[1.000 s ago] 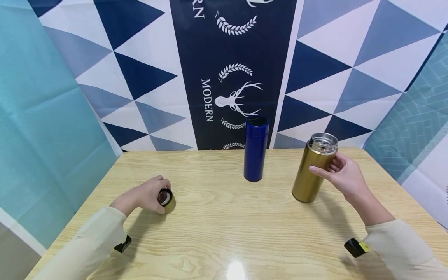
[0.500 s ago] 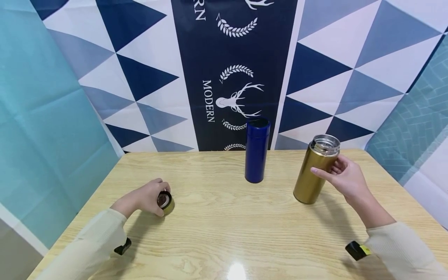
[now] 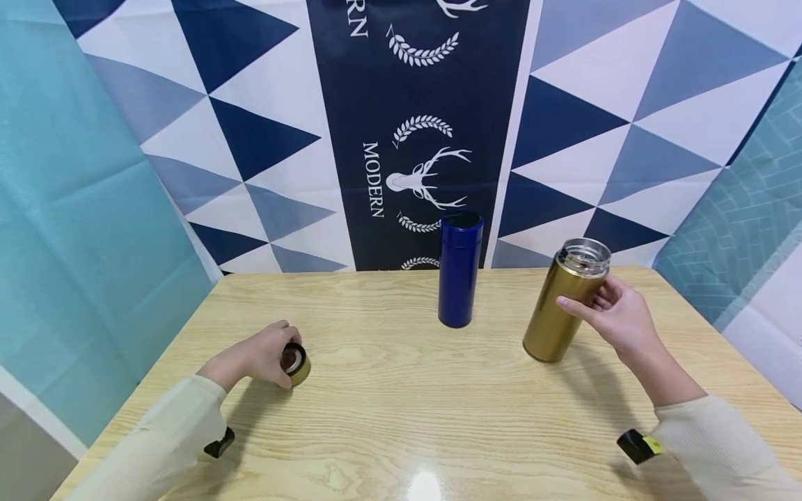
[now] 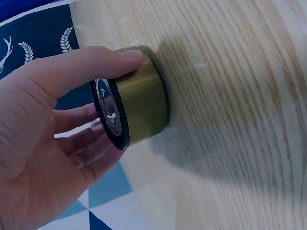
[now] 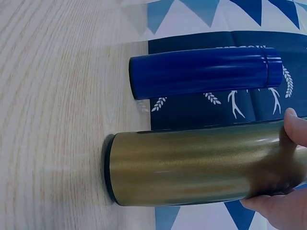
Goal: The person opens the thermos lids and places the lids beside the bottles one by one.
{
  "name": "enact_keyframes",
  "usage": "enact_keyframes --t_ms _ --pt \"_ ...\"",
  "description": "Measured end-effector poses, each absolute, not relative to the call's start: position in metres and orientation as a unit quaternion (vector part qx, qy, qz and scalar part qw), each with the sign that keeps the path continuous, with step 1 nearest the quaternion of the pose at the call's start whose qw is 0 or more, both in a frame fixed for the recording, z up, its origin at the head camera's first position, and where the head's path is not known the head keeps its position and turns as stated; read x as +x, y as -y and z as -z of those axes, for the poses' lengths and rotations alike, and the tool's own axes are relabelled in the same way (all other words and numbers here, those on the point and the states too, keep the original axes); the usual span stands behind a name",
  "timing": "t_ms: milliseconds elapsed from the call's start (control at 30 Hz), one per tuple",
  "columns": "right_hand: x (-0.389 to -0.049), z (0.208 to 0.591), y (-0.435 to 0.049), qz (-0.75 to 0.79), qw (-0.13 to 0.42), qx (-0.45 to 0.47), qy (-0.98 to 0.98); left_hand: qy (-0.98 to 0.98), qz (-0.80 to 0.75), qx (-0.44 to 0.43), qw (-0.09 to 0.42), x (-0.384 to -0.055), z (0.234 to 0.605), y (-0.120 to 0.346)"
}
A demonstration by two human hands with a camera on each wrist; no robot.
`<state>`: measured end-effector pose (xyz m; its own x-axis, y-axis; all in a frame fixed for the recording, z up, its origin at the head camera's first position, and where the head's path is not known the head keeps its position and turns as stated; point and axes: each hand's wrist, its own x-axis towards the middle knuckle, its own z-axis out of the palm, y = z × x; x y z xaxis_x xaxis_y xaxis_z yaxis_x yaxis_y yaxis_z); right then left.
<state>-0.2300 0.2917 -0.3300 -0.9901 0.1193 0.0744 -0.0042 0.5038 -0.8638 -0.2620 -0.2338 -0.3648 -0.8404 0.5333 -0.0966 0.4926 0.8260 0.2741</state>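
On the left of the table, my left hand (image 3: 269, 355) grips a short gold lid (image 4: 144, 98) with a black rim, thumb on one side and fingers on the other. The lid's hollow underside faces up in the head view. At the right, my right hand (image 3: 617, 313) holds a gold thermos bottle (image 3: 557, 306) round its upper body. The bottle stands upright with its steel threaded mouth (image 3: 585, 257) uncovered. In the right wrist view its dark base edge meets the tabletop.
A blue thermos bottle (image 3: 459, 271) with its top on stands between the hands, toward the back of the wooden table (image 3: 388, 396). Behind the table hangs a patterned cloth (image 3: 263, 139) in blue and white triangles. Teal sheeting (image 3: 94, 209) borders the left side.
Almost nothing moves. The view shifts slightly, and both hands keep their holds on the lid and the gold thermos bottle.
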Motion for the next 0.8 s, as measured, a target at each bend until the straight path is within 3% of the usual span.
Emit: enact_keyframes --t_ms 800 --pt "-0.2282 0.3258 -0.2908 -0.484 0.060 -0.042 0.872 -0.951 -0.129 0.264 0.096 -0.2607 0.3596 0.2384"
